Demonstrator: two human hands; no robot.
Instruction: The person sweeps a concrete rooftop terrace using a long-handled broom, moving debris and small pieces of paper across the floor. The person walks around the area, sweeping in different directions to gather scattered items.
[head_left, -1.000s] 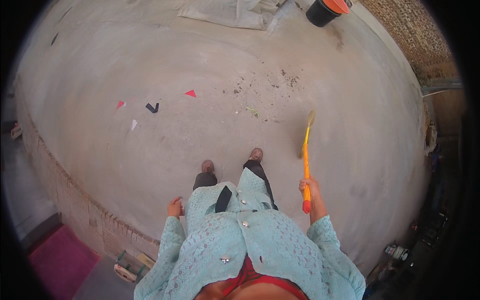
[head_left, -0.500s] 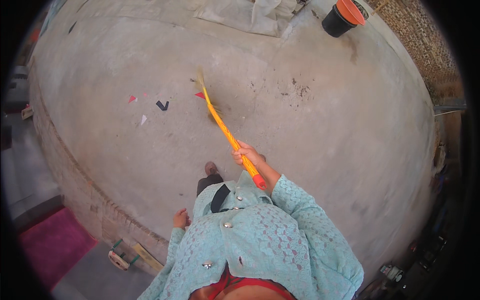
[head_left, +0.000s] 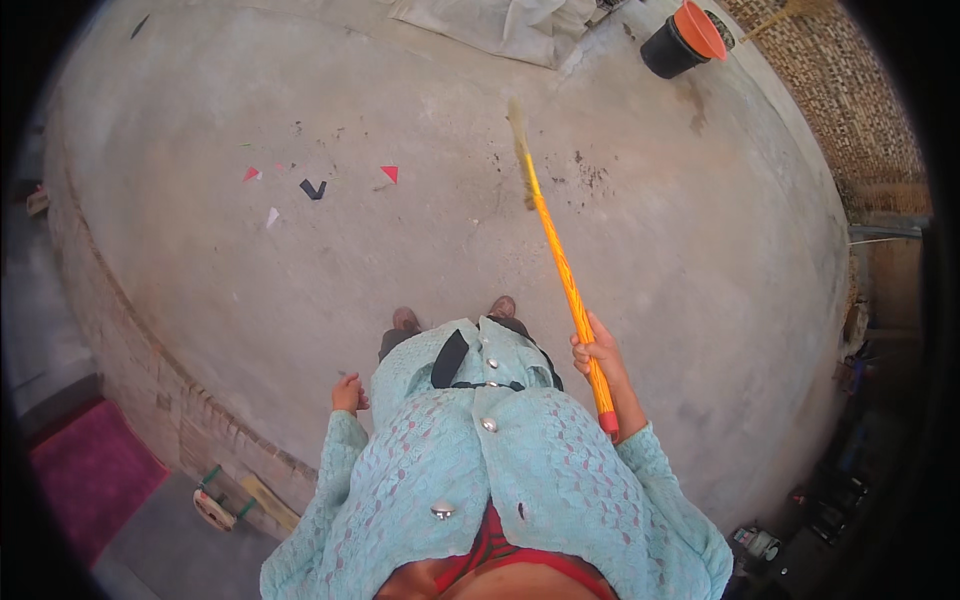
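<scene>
My right hand [head_left: 597, 352] is wrapped round the yellow-orange handle of a broom [head_left: 566, 270], near its red end cap. The handle slants away from me, and its thin straw-coloured bristles [head_left: 521, 150] are at the concrete floor, just left of some dark specks of dirt [head_left: 590, 172]. At my left side hangs my left hand [head_left: 349, 393], fingers curled in, with nothing visible in it. Left of the bristles lie a red scrap [head_left: 390, 174], a black V-shaped strip [head_left: 313, 190], a second red scrap [head_left: 251, 174] and a white scrap [head_left: 272, 217].
A black bucket [head_left: 668, 50] with an orange tub [head_left: 699, 30] in it stands at the far right by a brick wall [head_left: 840, 90]. A pale sheet [head_left: 500, 30] lies at the far edge. A low brick edge [head_left: 150, 340] borders the floor on the left.
My right hand has swung the broom to the right, its bristles moving away from the red scrap towards the dark specks. Both my shoes now show. My left hand stays low at my side.
</scene>
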